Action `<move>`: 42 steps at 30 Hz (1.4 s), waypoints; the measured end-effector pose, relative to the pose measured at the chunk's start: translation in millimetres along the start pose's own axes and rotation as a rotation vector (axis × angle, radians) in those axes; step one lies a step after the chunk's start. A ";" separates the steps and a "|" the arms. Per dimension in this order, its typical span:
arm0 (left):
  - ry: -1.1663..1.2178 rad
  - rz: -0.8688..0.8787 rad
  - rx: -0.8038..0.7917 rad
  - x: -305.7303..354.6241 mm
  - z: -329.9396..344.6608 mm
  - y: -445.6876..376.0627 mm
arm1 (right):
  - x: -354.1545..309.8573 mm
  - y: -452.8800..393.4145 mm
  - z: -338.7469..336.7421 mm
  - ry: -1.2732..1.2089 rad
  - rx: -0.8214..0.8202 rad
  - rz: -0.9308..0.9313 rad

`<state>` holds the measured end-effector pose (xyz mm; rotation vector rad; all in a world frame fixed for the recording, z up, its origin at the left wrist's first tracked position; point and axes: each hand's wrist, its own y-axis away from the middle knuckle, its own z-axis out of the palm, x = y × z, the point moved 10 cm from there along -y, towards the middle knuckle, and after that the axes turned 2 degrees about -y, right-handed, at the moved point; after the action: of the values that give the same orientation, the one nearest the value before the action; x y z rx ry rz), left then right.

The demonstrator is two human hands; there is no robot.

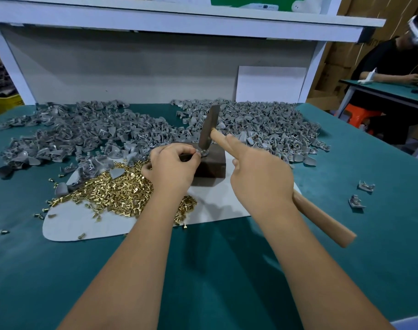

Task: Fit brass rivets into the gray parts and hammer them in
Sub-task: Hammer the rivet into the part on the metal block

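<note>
My left hand [172,166] pinches a gray part [201,152] on the dark block [211,163]. My right hand [258,172] grips the hammer [209,129], forefinger extended, head touching the part. Brass rivets [115,189] pile just left of my left hand.

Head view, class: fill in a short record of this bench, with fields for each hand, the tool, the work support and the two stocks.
left hand: pinches a gray part on the block
right hand: grips the hammer, forefinger straight
hammer: head down on the part
block: dark, on a white sheet
brass rivets: loose heap, left
gray parts: piles behind
</note>
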<state>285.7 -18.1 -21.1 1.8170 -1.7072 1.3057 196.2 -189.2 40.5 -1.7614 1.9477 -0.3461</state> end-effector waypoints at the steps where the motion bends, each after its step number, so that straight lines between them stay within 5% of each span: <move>1: 0.002 0.003 0.001 -0.2 0.2 -0.2 | 0.1 0.0 -1.2 0.008 0.015 0.012; 14: 0.002 -0.007 0.013 0.1 2.1 -1.7 | 5.9 5.4 -18.2 0.052 0.134 0.053; 18: 0.026 0.007 0.001 2.0 0.8 -0.2 | 0.0 6.0 -5.5 0.093 0.028 -0.015; 26: 0.009 0.001 -0.002 2.7 1.3 1.5 | 8.3 9.2 -19.3 0.075 0.143 0.045; 30: 0.002 0.004 0.006 2.0 0.2 0.3 | 2.2 9.4 3.2 0.064 0.000 -0.012; 35: -0.004 -0.006 0.018 0.8 0.6 0.8 | 3.2 12.7 -9.4 0.062 0.117 0.033; 39: 0.010 0.000 0.010 1.7 -0.5 0.7 | 0.1 10.2 5.0 0.078 0.003 -0.005; 42: 0.005 -0.004 0.001 3.1 -0.5 1.0 | 4.3 10.2 -3.6 0.041 0.070 0.048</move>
<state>284.2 -19.9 -18.8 1.8153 -1.6995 1.3085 185.4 -192.6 37.7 -1.6727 1.9786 -0.4314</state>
